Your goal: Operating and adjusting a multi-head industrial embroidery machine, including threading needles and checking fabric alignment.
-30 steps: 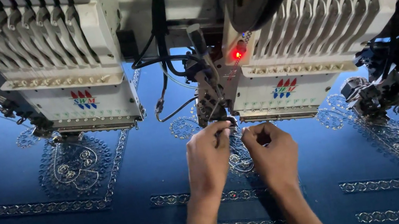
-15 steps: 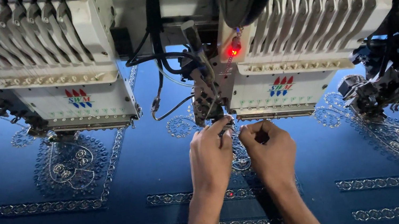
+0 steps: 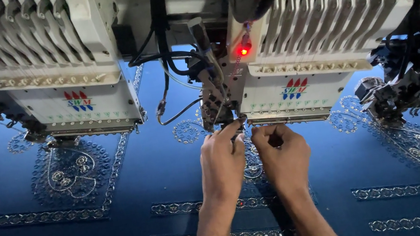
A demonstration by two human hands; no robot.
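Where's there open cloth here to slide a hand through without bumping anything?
Open blue cloth lies between the left machine head and the left hand, and again below the right hand. It is crowded where both hands meet the cables and the right machine head.

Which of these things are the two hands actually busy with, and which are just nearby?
In use:
- left hand, fingertips at the needle area
- right hand, closed beside it
- right embroidery head, red light on
- blue fabric beneath

Just nearby:
- left embroidery head
- black cables
- mechanism at far right
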